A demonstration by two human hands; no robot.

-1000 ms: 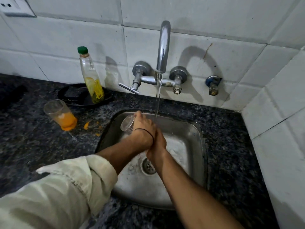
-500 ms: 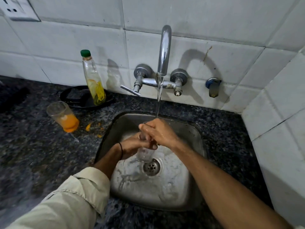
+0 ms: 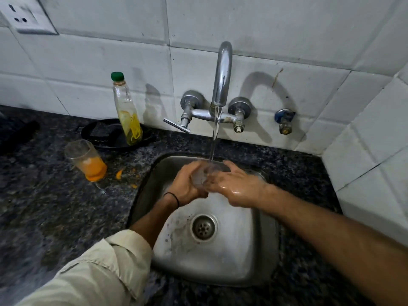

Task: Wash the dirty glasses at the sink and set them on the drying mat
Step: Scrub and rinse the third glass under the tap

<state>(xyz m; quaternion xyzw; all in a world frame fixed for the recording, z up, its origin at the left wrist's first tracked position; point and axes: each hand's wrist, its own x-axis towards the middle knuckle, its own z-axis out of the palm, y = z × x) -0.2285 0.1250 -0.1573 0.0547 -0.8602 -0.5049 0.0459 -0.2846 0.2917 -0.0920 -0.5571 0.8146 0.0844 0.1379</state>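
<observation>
Over the steel sink (image 3: 260, 257) my left hand (image 3: 187, 184) grips a clear glass (image 3: 203, 175), held upright under the running tap (image 3: 221, 80). Water falls into the glass's mouth. My right hand (image 3: 238, 188), wet and shiny, lies against the glass's right side with its fingers stretched along it. A second glass (image 3: 85, 159) with orange juice left in its bottom stands on the dark counter to the left of the sink, tilted in view. No drying mat is in view.
A green-capped bottle (image 3: 127, 111) with yellow liquid stands in a black dish (image 3: 103, 133) behind the dirty glass. Orange spills (image 3: 120, 174) dot the granite counter (image 3: 44, 206). White tiled walls rise at the back and right; a spare valve (image 3: 284, 120) sticks out right of the tap.
The glass has come up from low over the drain to upright under the stream. My right hand has shifted from gripping it on top to lying against its right side.
</observation>
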